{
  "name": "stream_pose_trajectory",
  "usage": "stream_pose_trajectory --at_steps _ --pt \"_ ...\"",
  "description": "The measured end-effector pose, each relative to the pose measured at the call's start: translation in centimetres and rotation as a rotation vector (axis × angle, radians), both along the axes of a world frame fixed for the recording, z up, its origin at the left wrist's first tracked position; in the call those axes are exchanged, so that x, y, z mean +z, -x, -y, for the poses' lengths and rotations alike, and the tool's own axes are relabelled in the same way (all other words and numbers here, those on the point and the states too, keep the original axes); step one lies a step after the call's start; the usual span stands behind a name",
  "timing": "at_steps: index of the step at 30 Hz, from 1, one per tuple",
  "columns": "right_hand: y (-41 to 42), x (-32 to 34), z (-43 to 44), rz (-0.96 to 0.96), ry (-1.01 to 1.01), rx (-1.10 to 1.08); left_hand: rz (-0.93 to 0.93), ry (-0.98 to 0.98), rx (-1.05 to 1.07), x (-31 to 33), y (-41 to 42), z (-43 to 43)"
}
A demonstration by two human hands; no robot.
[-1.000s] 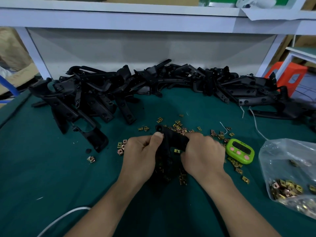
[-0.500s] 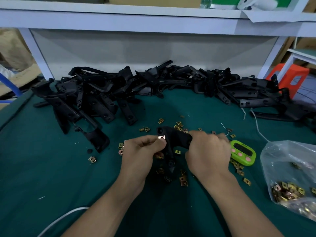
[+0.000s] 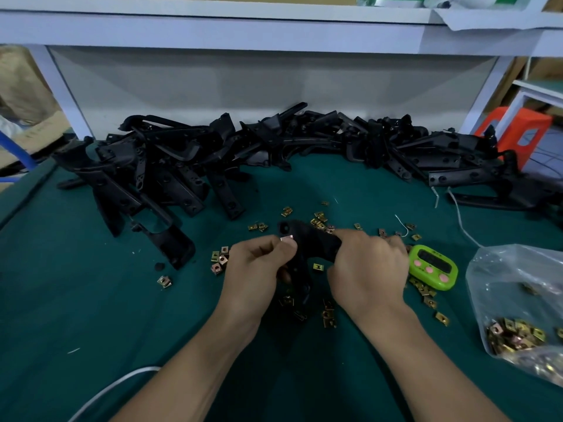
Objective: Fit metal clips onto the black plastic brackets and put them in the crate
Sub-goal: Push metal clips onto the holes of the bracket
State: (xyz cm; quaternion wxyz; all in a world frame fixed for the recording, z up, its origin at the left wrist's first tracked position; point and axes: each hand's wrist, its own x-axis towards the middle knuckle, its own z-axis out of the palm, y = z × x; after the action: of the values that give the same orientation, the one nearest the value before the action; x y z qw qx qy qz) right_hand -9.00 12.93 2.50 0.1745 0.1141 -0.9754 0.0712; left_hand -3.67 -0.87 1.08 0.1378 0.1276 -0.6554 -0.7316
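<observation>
Left hand, earlier thumbing bracket, now pinches clip beside it; right hand still grips bracket. Green table cloth, loose clips; white shelf behind.

Your left hand shows its back to you, thumb and forefinger pinching a metal clip at their tips, the other fingers curled beneath. Your right hand, just beside it, curls knuckles-up round one end of a black bracket. Your left forearm and right forearm come in bare from below, converging toward the hands.
</observation>
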Motion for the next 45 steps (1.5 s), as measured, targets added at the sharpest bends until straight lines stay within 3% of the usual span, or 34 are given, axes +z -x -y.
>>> stream_pose_trajectory --at_steps 7,11,16,19,21,24,26,31,40,43,45 --pt "0.0 0.3 -0.3 0.011 0.023 -0.012 0.021 -0.033 0.110 0.3 0.1 0.3" --pt "0.3 -0.1 -0.7 0.006 0.007 0.003 -0.049 0.098 0.089 0.6 -0.3 0.5" --pt "0.3 -0.7 -0.4 0.138 0.285 0.052 -0.331 0.229 0.119 1.3 -0.8 -0.5" --pt "1.3 -0.8 -1.1 0.129 0.359 0.005 -0.176 0.204 0.151 0.7 -0.5 0.6" --pt "2.0 -0.9 -1.6 0.154 0.368 -0.045 -0.025 0.399 0.157 0.0 -0.2 1.8" --pt "2.5 -1.2 -2.1 0.187 0.395 -0.079 0.147 0.848 0.138 0.0 -0.1 3.3" --pt "2.7 -1.4 -2.2 0.201 0.418 -0.083 0.244 1.009 0.095 0.4 -0.2 3.9" --pt "3.0 -1.6 -2.2 0.215 0.427 -0.083 0.214 1.312 -0.082 0.9 -0.8 4.9" --pt "2.7 -1.6 -1.9 0.227 0.425 -0.051 0.239 1.276 -0.225 1.0 -0.5 5.3" --pt "2.6 -1.6 -1.9 0.222 0.437 -0.056 0.177 1.332 -0.151 0.5 -0.6 4.6" --pt "2.6 -1.6 -1.9 0.216 0.431 -0.051 0.120 1.270 -0.087 -0.1 -0.4 4.1"
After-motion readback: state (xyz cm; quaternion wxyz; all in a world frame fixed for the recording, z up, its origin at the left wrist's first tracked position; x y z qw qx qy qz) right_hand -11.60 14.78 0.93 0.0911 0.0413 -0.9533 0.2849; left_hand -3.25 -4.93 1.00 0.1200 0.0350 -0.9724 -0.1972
